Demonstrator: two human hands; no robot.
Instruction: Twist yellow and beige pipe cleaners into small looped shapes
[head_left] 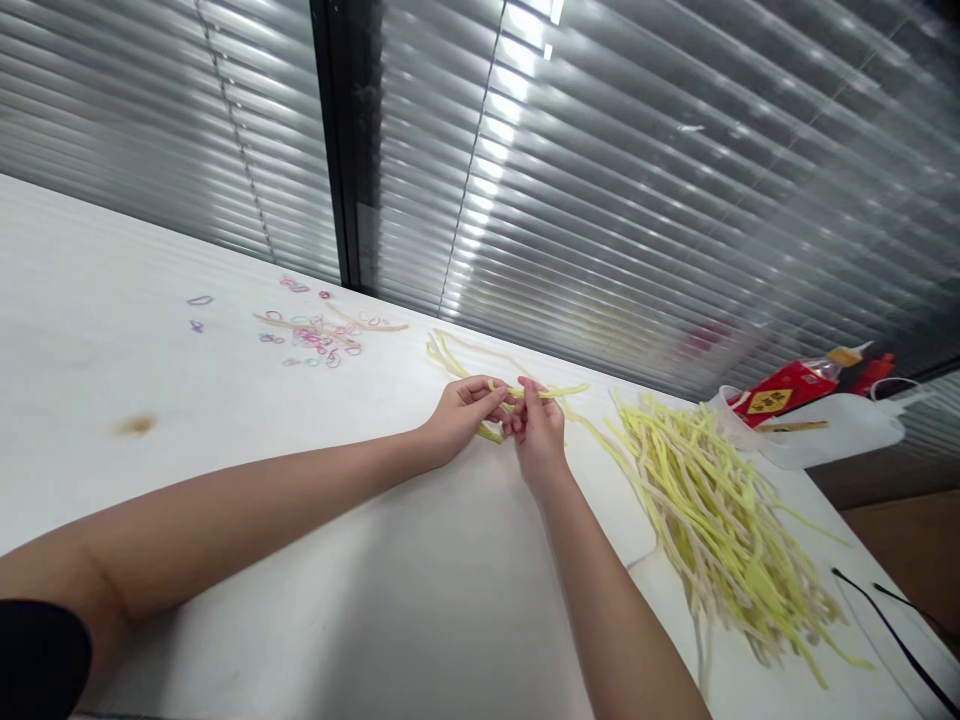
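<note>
Close together above the white table, my left hand (474,405) and my right hand (538,428) pinch a yellow strand (566,391) that looks like soft cord. Its end sticks out to the right past my right fingers. A short yellow piece (489,433) shows below the left fingers. Just behind my hands lie more loose strands (448,355), yellow and beige. To the right is a large heap of yellow and beige cords (712,510). Part of the held strand is hidden by my fingers.
Small pink and purple elastic bands (319,340) lie scattered at the back left. A white container (825,430), a red packet (780,395) and a bottle stand at the back right. Glasses (892,630) rest at the right edge. Blinds (600,180) border the table's back. A brown stain (137,425) marks the left.
</note>
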